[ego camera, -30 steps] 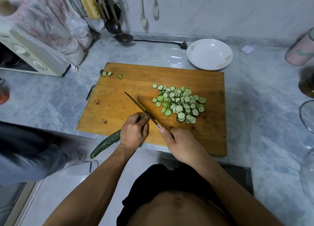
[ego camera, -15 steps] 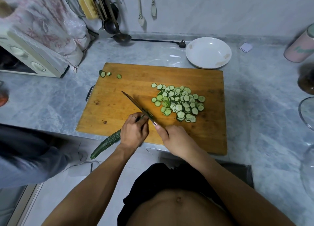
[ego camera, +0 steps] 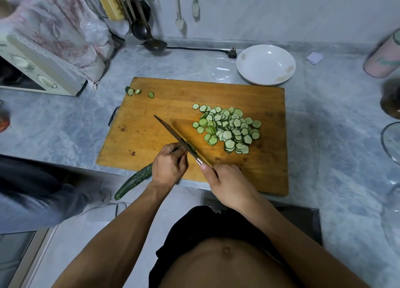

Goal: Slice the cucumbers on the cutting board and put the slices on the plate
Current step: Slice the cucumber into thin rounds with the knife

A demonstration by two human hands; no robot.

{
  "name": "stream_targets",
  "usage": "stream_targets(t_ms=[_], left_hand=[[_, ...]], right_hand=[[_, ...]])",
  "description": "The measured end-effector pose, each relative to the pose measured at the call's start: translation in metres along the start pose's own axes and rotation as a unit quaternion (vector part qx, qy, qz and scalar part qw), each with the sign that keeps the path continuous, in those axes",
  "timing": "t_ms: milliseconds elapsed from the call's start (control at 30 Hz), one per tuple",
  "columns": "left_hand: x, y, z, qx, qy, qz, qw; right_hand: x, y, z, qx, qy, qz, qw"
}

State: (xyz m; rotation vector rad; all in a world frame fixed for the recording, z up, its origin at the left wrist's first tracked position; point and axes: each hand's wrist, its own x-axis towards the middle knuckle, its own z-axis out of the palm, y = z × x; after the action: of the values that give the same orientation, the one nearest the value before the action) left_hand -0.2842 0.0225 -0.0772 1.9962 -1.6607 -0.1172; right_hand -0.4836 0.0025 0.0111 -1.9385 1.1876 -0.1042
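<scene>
Your left hand (ego camera: 168,166) curled its fingers over the dark green bumpy cucumber (ego camera: 134,183), which overhung the rectangular wooden cutting board (ego camera: 151,123) near edge. Your right hand (ego camera: 229,184) gripped the steel knife (ego camera: 177,137). Pale round slices (ego camera: 229,128) lay heaped on the board; the white plate (ego camera: 265,64) sat behind.

Home kitchen: marble counter (ego camera: 65,123), hanging ladles (ego camera: 138,28), microwave (ego camera: 32,71).

The left hand (ego camera: 167,166) holds a cucumber (ego camera: 135,179) on the wooden cutting board (ego camera: 151,136). The right hand (ego camera: 227,183) grips a knife (ego camera: 177,136) beside a pile of slices (ego camera: 229,127).
</scene>
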Motion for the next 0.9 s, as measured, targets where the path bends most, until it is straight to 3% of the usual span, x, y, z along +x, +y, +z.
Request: stream_targets(t_ms=[600, 900], left_hand=[[0.0, 0.002, 0.001, -0.002, 0.016, 0.025, 1.0], [0.001, -0.002, 0.007, 0.018, 0.002, 0.02, 1.0]], right_hand=[[-0.003, -0.008, -0.006, -0.022, -0.016, 0.006, 1.0], [0.022, -0.003, 0.002, 0.029, -0.039, 0.045, 0.998]])
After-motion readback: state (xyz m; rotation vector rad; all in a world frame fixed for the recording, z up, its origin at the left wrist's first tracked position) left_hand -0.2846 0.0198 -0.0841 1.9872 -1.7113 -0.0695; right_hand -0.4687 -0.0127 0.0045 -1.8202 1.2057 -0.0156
